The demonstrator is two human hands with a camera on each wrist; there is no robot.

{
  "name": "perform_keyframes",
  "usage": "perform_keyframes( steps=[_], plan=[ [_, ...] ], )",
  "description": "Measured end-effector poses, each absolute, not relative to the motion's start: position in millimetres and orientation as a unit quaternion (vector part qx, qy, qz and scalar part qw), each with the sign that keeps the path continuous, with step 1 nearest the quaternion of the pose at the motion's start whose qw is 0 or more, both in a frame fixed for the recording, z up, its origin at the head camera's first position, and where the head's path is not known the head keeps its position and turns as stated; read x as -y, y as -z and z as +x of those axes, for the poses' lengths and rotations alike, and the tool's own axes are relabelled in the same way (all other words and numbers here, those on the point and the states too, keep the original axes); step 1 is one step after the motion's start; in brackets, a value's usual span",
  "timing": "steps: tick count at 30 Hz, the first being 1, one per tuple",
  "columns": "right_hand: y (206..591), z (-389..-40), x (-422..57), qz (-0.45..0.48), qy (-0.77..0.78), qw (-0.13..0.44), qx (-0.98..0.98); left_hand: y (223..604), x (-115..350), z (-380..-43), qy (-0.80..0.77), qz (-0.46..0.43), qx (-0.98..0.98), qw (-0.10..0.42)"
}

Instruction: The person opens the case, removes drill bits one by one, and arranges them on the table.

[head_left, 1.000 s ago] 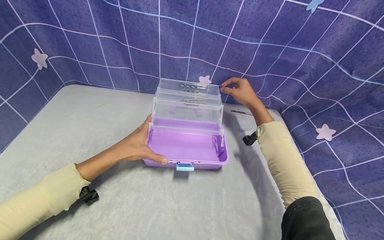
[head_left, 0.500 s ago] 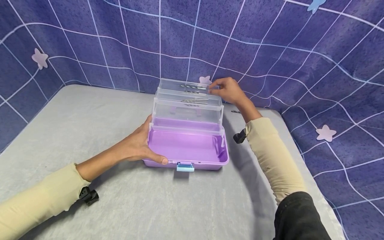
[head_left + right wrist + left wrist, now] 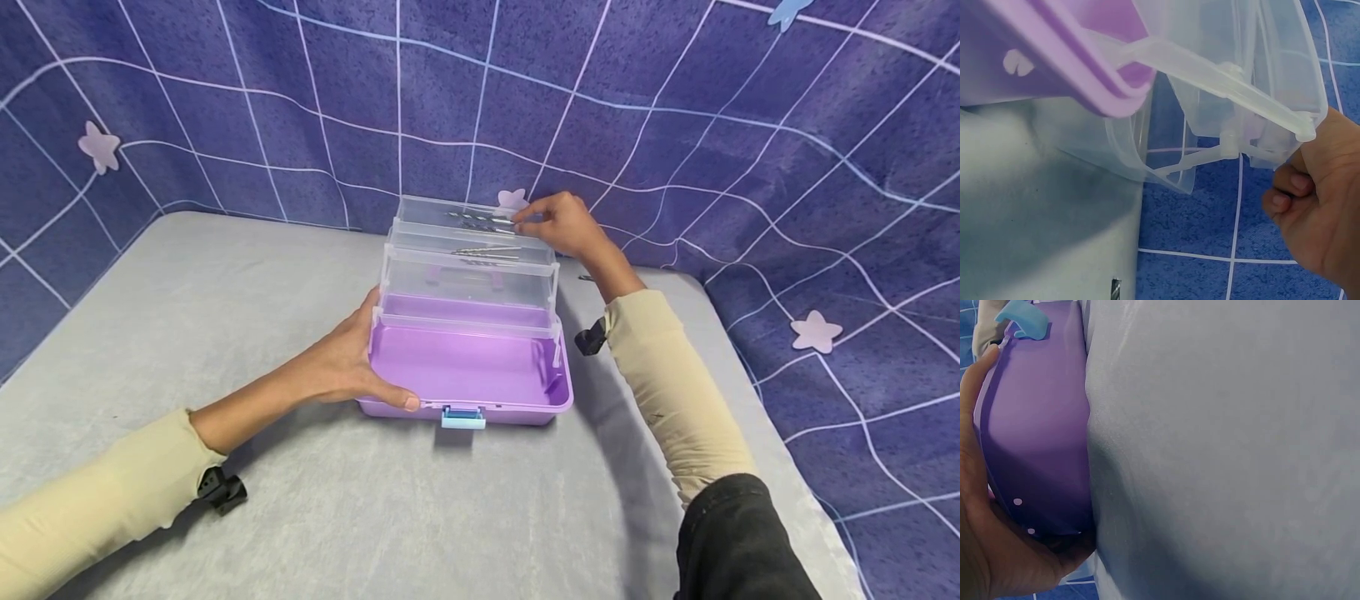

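Observation:
A purple toolbox stands unlatched, its clear tiered trays raised at the back. My left hand grips the box's left end, thumb along the front rim; in the left wrist view it wraps the purple side wall. At the right end of the top tray, my right hand pinches the end of a drill bit lying low over the tray beside another bit. Further drill bits lie in the tier below. In the right wrist view, the right hand's fingertips are hidden behind the tray.
Another drill bit lies on the grey-covered table, right of the box and partly hidden by the right forearm. A blue latch juts from the box front. Behind hangs a blue gridded curtain with star shapes.
My right hand has moved left from beside the box to the top tray, and its fingertips now meet the bits there. My left hand has kept its hold on the box.

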State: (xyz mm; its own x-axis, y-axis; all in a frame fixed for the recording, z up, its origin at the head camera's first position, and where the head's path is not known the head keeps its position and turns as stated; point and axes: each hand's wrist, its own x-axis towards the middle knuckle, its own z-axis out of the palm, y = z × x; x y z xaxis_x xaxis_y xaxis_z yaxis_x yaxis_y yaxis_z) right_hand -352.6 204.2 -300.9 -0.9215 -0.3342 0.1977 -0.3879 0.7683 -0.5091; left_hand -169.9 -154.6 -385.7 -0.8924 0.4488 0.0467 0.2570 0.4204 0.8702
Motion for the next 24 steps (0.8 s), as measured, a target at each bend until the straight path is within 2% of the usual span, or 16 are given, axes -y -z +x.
perform_keyframes(
  steps=[14, 24],
  plan=[
    [299.4, -352.2, -202.9, 0.186, -0.26, 0.027, 0.947, 387.1, 155.0, -170.8, -0.491, 0.213, -0.839, 0.1],
    [301.3, -354.0, -210.1, 0.223, -0.286, 0.021, 0.932, 386.2, 155.8, -170.3, -0.484, 0.205, -0.844, 0.103]
  ],
)
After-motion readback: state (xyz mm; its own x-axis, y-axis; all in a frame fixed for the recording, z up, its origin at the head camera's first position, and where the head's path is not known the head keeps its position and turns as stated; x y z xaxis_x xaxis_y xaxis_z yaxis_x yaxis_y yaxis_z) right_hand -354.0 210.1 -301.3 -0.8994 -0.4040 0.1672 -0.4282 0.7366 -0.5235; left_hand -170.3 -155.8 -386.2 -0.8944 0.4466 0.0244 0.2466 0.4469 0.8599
